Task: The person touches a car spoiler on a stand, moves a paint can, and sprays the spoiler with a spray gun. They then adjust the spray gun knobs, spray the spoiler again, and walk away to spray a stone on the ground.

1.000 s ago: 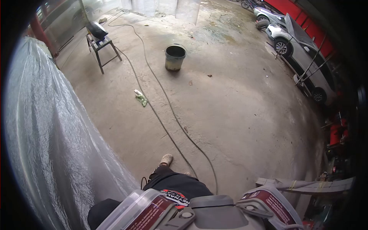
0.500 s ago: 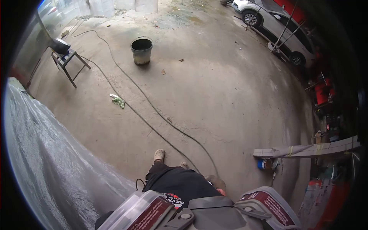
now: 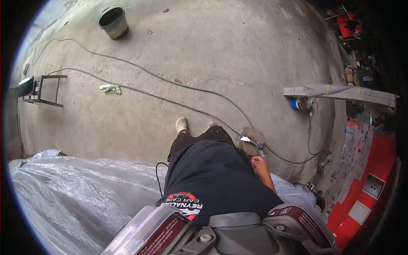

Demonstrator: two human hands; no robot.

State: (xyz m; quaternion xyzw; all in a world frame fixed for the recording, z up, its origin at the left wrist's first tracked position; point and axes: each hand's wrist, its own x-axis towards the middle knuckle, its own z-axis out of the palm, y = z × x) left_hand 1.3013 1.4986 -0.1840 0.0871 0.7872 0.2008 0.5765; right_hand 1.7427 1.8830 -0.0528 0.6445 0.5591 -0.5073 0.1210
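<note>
My right hand (image 3: 259, 165) is beside my right hip, fingers curled closed around a grey metal tool (image 3: 260, 148) that looks like a spray gun, with a whitish part at its far end. Its exact shape is small and partly hidden by my fingers. Behind it on the floor lies a round brownish slab (image 3: 244, 148). A thin hose (image 3: 290, 160) runs rightward from near the tool. My left hand is out of view.
A respirator (image 3: 236, 231) fills the bottom. Plastic sheeting (image 3: 85, 187) covers something at left. A bucket (image 3: 114, 25), a green hose (image 3: 170, 83), a crumpled wrapper (image 3: 111, 89) and a metal stand (image 3: 46, 102) are on the floor. A long beam (image 3: 340, 93) juts from the right.
The view has tilted down and turned, so the car has left the frame. The bucket and stand have shifted toward the upper left. My right hand and the metal tool now show clearly.
</note>
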